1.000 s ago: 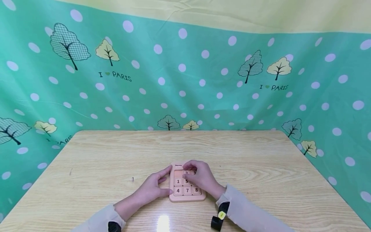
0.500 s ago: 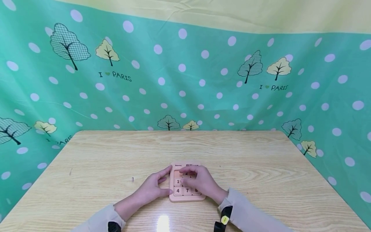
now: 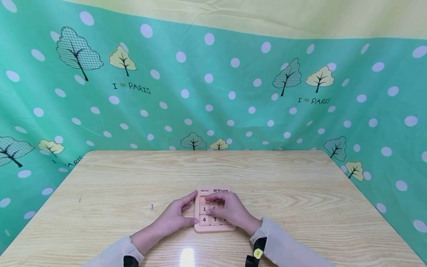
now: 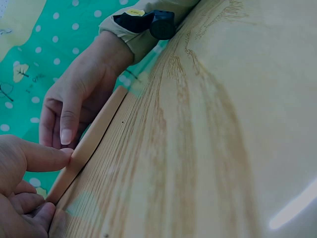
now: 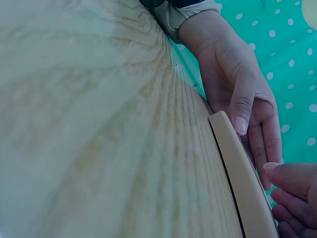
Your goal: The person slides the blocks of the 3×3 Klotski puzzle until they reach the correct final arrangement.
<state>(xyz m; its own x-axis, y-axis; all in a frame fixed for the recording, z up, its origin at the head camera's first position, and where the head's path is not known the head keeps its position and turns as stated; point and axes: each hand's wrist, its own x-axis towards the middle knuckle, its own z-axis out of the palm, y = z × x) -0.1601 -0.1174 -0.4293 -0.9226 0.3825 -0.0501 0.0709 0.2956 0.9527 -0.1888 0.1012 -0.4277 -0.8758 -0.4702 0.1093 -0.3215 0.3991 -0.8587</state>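
Observation:
A pink sliding number puzzle lies flat on the table, its tiles numbered in black. Tiles 1 and 4 show down the left column, with 7 beside the 4. Above the 1, the top-left slot looks bare. My left hand rests along the puzzle's left side, thumb at the lower corner and forefinger reaching to the upper one. Over the tiles, my right hand has its forefinger at the top-left slot and its thumb near the 1, spread apart; it covers much of the right columns. Both wrist views show the puzzle's pale side between the hands.
A wooden table spreads around the puzzle, with a small dark mark left of it. A green dotted curtain with tree prints hangs behind and at both sides. Black camera straps circle the sleeved wrists.
My right hand has shifted left and slightly down across the tiles, uncovering print at the puzzle's top right and hiding the 2 and 3. My left hand stays put.

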